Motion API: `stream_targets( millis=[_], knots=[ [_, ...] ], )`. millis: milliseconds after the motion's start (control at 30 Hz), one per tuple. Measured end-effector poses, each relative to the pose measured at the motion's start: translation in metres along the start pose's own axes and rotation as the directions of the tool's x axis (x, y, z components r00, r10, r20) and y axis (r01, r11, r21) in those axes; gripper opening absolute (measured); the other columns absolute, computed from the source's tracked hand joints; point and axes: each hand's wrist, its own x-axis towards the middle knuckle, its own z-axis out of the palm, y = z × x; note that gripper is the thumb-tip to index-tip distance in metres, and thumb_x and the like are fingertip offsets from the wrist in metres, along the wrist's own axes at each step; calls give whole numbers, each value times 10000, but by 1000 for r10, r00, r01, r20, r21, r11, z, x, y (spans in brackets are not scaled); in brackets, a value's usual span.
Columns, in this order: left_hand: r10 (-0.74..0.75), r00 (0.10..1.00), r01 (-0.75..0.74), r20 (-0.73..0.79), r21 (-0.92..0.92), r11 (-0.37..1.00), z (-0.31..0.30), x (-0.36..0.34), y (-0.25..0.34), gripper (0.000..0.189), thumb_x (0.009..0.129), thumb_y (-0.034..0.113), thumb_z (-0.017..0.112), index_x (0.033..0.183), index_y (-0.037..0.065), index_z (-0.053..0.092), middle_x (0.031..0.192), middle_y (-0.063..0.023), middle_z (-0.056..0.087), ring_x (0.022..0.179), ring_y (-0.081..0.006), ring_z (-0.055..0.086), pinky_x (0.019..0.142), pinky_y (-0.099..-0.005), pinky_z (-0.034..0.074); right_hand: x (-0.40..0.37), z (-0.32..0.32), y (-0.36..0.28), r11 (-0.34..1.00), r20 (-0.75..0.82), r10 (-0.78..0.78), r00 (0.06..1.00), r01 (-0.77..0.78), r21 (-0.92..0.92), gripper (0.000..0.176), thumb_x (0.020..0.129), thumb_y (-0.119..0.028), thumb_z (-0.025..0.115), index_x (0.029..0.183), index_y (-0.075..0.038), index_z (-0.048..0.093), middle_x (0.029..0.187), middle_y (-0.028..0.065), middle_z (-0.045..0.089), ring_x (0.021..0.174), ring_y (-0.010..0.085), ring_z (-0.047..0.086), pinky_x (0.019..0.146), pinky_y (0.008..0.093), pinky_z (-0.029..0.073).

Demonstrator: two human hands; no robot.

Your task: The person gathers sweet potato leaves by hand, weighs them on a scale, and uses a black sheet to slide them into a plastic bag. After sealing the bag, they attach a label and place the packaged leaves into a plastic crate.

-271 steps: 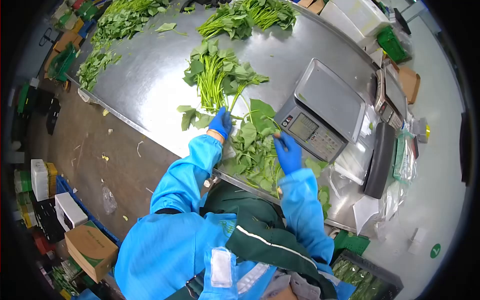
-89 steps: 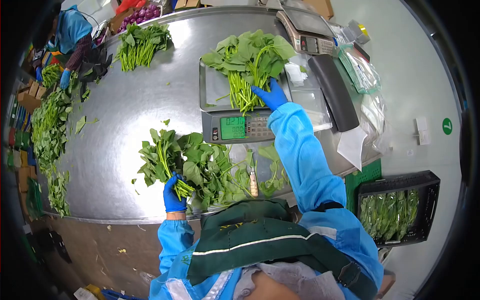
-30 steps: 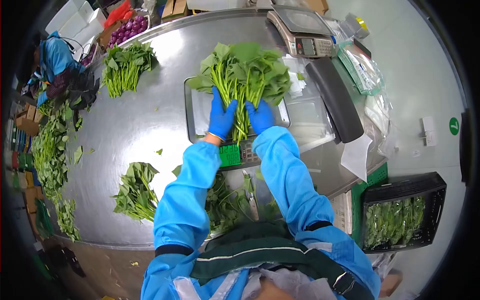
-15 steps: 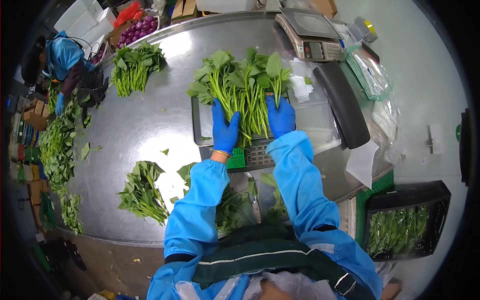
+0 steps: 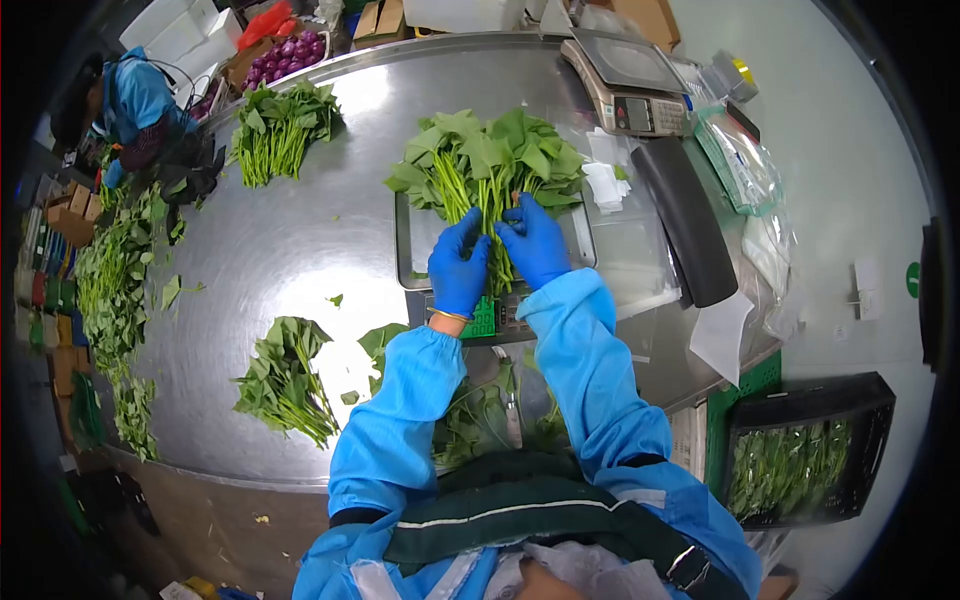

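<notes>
A bunch of leafy greens (image 5: 500, 150) lies over the metal pan of a weighing scale (image 5: 413, 265), leaves pointing away from me and stems towards me. My left hand (image 5: 459, 268), in a blue glove, is closed against the stems from the left. From the right, my right hand (image 5: 537, 243), gloved too, presses its bent fingers on the same stems. Below the pan a green-lit display (image 5: 482, 318) shows, partly covered by my left hand and the stem ends.
Other bunches of greens lie at the near left (image 5: 288, 380) and far left (image 5: 285, 130). A long heap of greens (image 5: 115, 285) runs along the left edge, near a co-worker (image 5: 145, 100). A second scale (image 5: 625, 85) and a dark curved bar (image 5: 685, 220) stand right; a black crate (image 5: 810, 395) holds packed greens.
My hands have moved closer together, mainly the right one leftwards, and the stems are squeezed into a narrower bundle. The co-worker's arm on the left has drawn back.
</notes>
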Motion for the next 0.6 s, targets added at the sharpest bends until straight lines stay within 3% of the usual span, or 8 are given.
stream_targets(
  millis=[67,167,233,300,367,467,533,600],
  knots=[
    [-10,1000,10,16,-8,1000,0,-1,1,380,756,3,595,1131,30,538,1051,-101,591,913,-165,593,769,-256,467,1,1,3,999,34,-33,999,35,-35,474,710,-118,649,1134,6,477,847,159,612,756,233,605,650,328,478],
    [-116,989,133,93,-202,970,11,4,14,385,776,-35,551,1157,-33,499,1126,-129,557,992,-165,556,861,-266,434,9,3,-2,996,13,-45,999,46,-80,436,700,-91,649,1096,15,501,829,152,614,728,221,606,633,318,477],
    [-132,983,158,130,-221,962,17,8,14,378,780,-29,547,1155,-34,500,1118,-129,561,992,-163,556,862,-264,433,24,8,21,996,-95,-79,992,81,25,347,709,-72,629,1029,22,535,770,143,615,669,214,603,603,303,473],
    [-133,972,180,195,-250,951,21,13,8,363,789,-15,540,1150,-33,505,1100,-124,572,987,-160,558,863,-258,430,30,9,39,996,-108,-65,992,70,49,310,718,-67,618,1006,20,547,746,133,616,647,196,600,593,291,471],
    [-108,974,151,198,-221,964,21,16,3,360,791,-15,539,1149,-32,504,1103,-127,569,990,-166,556,852,-263,437,36,5,45,995,-123,-60,991,70,73,273,727,-63,607,983,19,559,722,123,617,626,178,597,584,279,468],
    [-89,982,122,165,-202,972,14,5,9,342,796,-8,539,1137,-26,515,1099,-124,570,990,-167,553,844,-267,442,24,-2,48,970,-90,67,994,-44,241,245,751,-73,592,981,9,570,709,91,624,627,130,588,586,256,463],
    [-79,989,105,129,-211,972,2,-4,19,326,799,-1,539,1125,-21,526,1090,-118,574,988,-162,552,847,-267,439,16,-17,36,952,-171,-5,985,57,300,233,768,-94,598,979,3,578,722,66,626,646,94,575,585,239,458],
    [-68,995,80,72,-164,983,-17,-19,24,297,806,4,535,1103,-9,545,1075,-108,581,985,-150,547,852,-262,432,8,-46,36,983,-252,-25,967,70,169,234,769,-92,616,985,-9,585,767,48,623,660,88,563,600,229,457]
  ],
)
